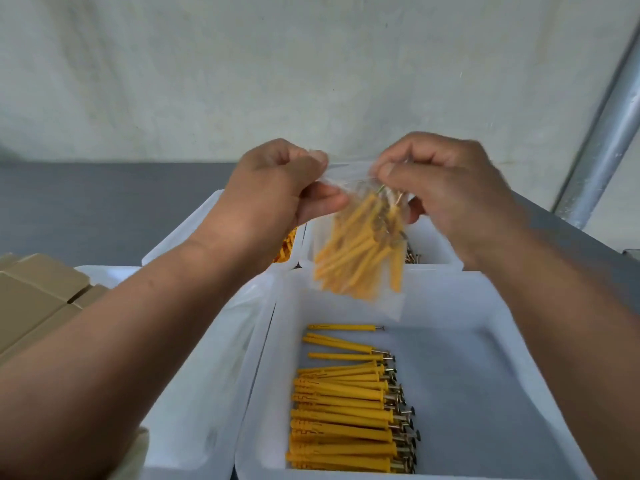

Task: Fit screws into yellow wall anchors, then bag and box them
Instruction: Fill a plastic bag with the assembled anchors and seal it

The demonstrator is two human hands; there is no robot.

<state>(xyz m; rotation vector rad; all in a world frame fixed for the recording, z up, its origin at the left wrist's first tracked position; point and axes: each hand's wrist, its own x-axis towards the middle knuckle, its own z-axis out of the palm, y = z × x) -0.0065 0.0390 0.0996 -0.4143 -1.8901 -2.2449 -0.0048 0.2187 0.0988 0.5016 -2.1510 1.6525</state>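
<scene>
Directly below the camera, a white near tray (pixel 450 306) sits on a grey worktop (pixel 86 209). It holds a row of fitted anchors (pixel 343 410), yellow, lying side by side with their screw heads pointing right. A white left tray (pixel 207 375) sits just beside it. Behind these stand two more white trays. The back left tray (pixel 180 233) shows a sliver of loose yellow anchors (pixel 285 245), and the back right tray (pixel 433 244) shows a small patch of loose screws (pixel 414 254). Tan cardboard boxes (pixel 41 299) are stacked at the left edge. A pale wall (pixel 277 64) rises behind the worktop, and a slanted metal pole (pixel 606 143) runs up the right side. Both bare forearms reach in from the lower corners and cover much of the left-side trays and the near tray's right wall.

Held up between the hands is a clear plastic bag (pixel 360 244) filled with a bundle of yellow anchors and screws. The left hand (pixel 273 192) pinches its top left corner and the right hand (pixel 446 188) pinches its top right corner. The bag hangs tilted above the far rim of the near tray, in front of the two back trays.

The bag and its contents are blurred, so they cannot be counted, and its mouth cannot be made out. Most of both back trays is hidden behind the hands and the bag.
</scene>
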